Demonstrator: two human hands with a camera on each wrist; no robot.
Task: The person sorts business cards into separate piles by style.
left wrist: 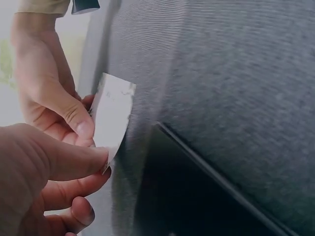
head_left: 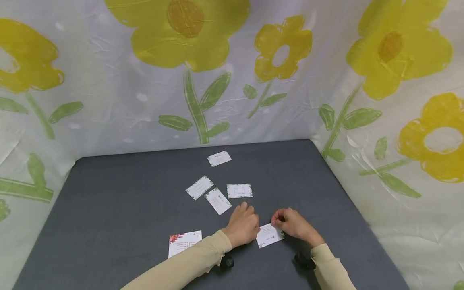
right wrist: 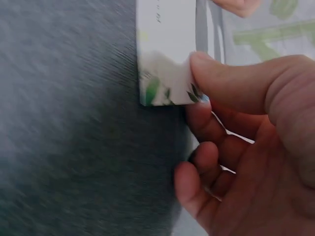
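Note:
Both hands hold one white card [head_left: 269,235] with printed text and green leaf corners, low over the dark tabletop. In the head view my left hand [head_left: 243,225] is at the card's left edge. The left wrist view shows its thumb and a finger pinching one end of the card [left wrist: 113,110], which bends slightly. My right hand [head_left: 295,223] pinches the card's upper right corner. Up close in the right wrist view, the right thumb lies at the leafy corner of the card [right wrist: 167,59], with the index finger behind it.
Beyond the hands lie similar white cards: a tilted one [head_left: 218,201], another tilted one [head_left: 199,187], a straight one [head_left: 239,191] and one farther back [head_left: 219,158]. A larger red-cornered card [head_left: 184,241] is partly under the left sleeve. A flower-printed curtain [head_left: 145,100] borders the dark table [head_left: 119,209].

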